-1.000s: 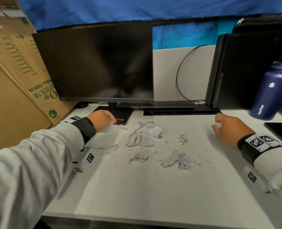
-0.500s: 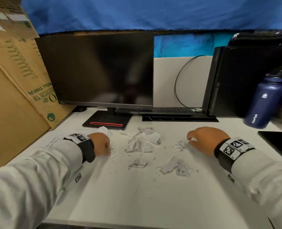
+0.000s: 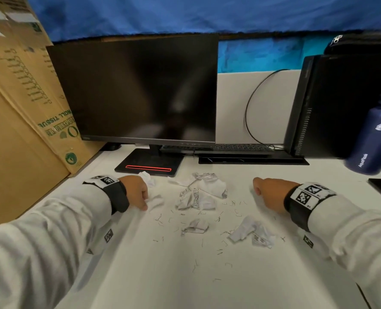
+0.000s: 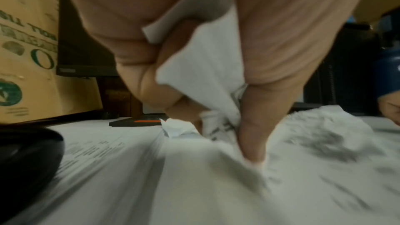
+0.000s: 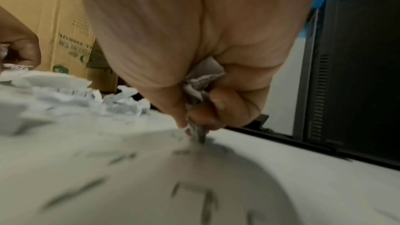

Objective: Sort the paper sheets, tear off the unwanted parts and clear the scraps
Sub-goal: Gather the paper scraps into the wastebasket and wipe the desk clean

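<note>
Crumpled paper scraps (image 3: 198, 195) lie in a loose cluster mid-desk, in front of the monitor stand (image 3: 149, 167); a smaller wad (image 3: 195, 226) and another (image 3: 251, 234) sit nearer the person; tiny staples (image 3: 228, 265) scattered all round them on the white desk (image 3: 140, 275). Left hand (image 3: 136, 192) is fisted round a wad of white paper (image 4: 205, 67), fingertips down on the desk at the left edge of the cluster, another scrap (image 3: 147, 178) just behind it; right hand (image 3: 269, 192) is curled tight on a small printed scrap (image 5: 200, 81), knuckles near the desk, right of the cluster. Judged progress: tearing looks done, no whole sheets visible; clearing is under way, each hand already loaded; several wads and all the staples still to gather. Cardboard box (image 3: 18, 108) left, blue bottle (image 3: 372, 141) right.
</note>
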`<state>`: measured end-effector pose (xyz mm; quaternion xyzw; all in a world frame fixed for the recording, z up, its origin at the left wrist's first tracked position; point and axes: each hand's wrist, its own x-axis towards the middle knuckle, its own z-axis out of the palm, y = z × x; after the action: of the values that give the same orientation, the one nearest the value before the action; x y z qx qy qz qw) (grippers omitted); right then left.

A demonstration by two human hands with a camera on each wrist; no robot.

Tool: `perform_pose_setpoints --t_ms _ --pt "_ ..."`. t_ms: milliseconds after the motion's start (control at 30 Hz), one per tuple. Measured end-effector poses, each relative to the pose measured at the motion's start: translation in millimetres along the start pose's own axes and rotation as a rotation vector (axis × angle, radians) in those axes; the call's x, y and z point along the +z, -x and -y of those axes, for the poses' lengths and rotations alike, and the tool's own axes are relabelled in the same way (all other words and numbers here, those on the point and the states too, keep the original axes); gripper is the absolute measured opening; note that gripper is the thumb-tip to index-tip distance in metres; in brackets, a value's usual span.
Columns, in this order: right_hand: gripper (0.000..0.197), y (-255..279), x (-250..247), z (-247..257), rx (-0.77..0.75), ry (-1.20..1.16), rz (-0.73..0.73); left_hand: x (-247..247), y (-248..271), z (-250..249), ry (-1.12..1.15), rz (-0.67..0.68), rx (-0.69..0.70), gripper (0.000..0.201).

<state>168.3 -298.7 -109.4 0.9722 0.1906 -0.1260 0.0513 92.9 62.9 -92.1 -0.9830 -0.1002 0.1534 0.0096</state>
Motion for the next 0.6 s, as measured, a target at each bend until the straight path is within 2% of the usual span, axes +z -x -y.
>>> perform_pose_setpoints --t_ms 67,133,200,267,333,433,500,600 --pt "0.027 0.7 -5.8 -8.5 0.029 -0.115 -0.053 -12.0 -6.4 3.2 0.059 -0.127 -0.036 0.030" --pt "0.023 -0.7 -15.8 -13.6 0.057 -0.230 -0.127 -26.9 -13.9 6.7 0.091 -0.224 -0.085 0.034" --pt "0.017 0.4 -27.4 -16.2 0.045 -0.275 -0.219 -36.7 -21.0 8.5 0.097 -0.239 -0.119 0.037" --pt "0.023 8.3 -34.6 -15.9 0.012 -0.285 -0.252 -37.6 -31.0 7.2 0.048 -0.217 -0.116 0.040" --pt "0.027 20.4 -35.3 -12.7 -0.031 -0.279 -0.229 -31.9 -42.2 3.3 0.006 -0.147 -0.117 0.041" --pt "0.023 44.5 -30.1 1.2 -0.153 -0.184 -0.134 -22.3 -53.2 -2.8 -0.119 -0.001 -0.116 0.040" --pt "0.030 60.0 -25.1 11.7 -0.227 -0.149 -0.043 -17.7 -55.7 -3.6 -0.180 0.010 -0.109 0.038" --pt "0.053 72.6 -12.2 20.5 -0.281 -0.087 0.102 -14.3 -53.6 -3.3 -0.216 -0.012 -0.108 0.038"
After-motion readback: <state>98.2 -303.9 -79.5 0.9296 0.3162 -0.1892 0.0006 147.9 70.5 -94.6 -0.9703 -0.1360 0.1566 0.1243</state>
